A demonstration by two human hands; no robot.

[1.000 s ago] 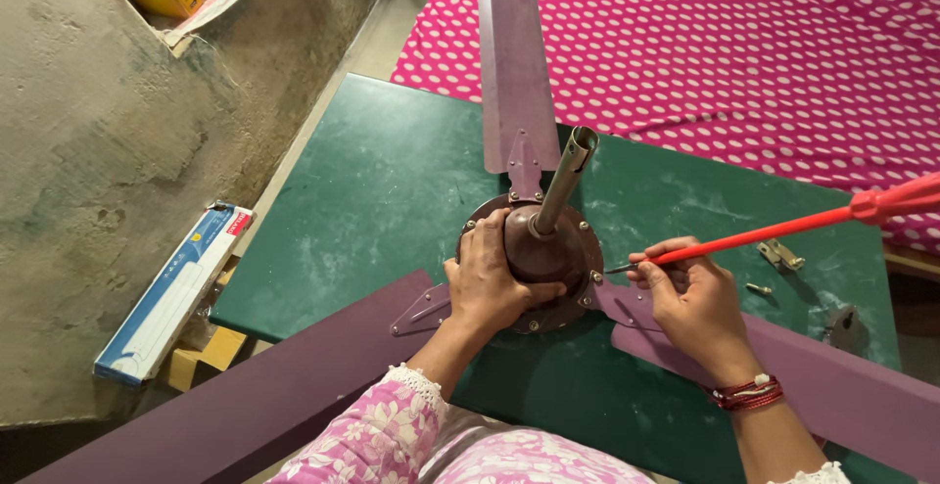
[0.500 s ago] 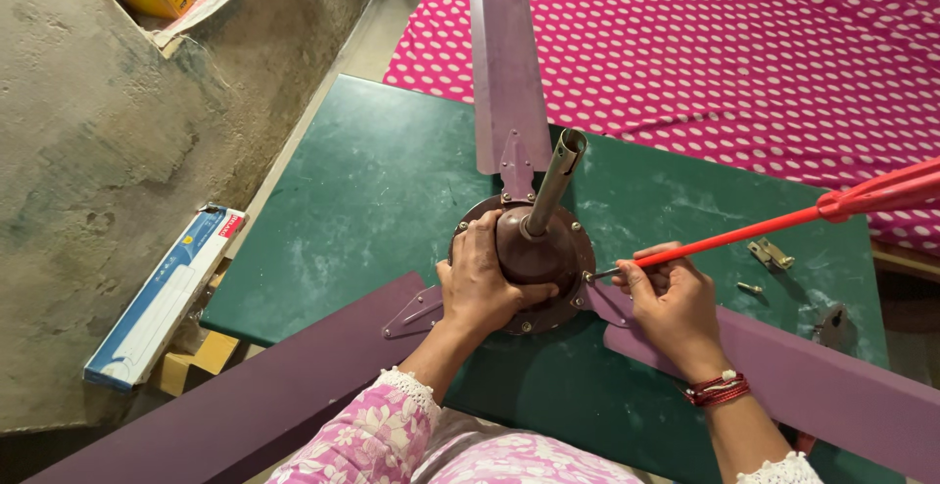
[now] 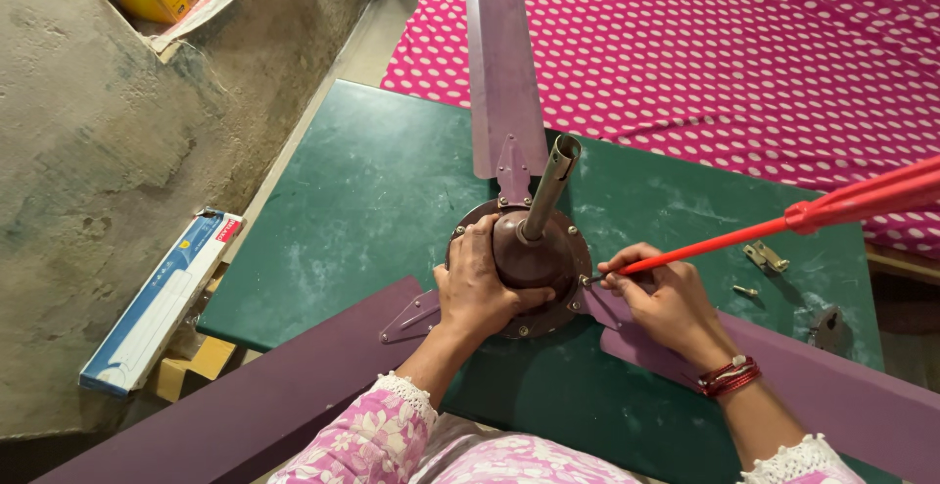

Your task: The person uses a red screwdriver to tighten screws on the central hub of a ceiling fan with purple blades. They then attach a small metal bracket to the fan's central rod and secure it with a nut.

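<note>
A ceiling fan lies on a green table (image 3: 372, 200), its brown motor hub (image 3: 534, 259) in the middle with a metal rod (image 3: 548, 185) sticking up. Three purple blades spread out: one far (image 3: 499, 53), one near left (image 3: 245, 396), one near right (image 3: 813, 396). My left hand (image 3: 480, 283) grips the left side of the hub. My right hand (image 3: 666, 298) pinches the shaft of a long red screwdriver (image 3: 783, 222), whose tip touches a screw at the hub's right edge.
Small metal fittings (image 3: 766, 257) and a loose screw (image 3: 746, 291) lie on the table's right part, with a brown bracket (image 3: 830, 327) nearby. A pink dotted cloth (image 3: 734, 53) covers the surface behind. A long blue-white box (image 3: 162, 303) rests on the floor at left.
The view has shifted slightly. Both hands stay on the hub and screwdriver, with the tip still at the same screw.
</note>
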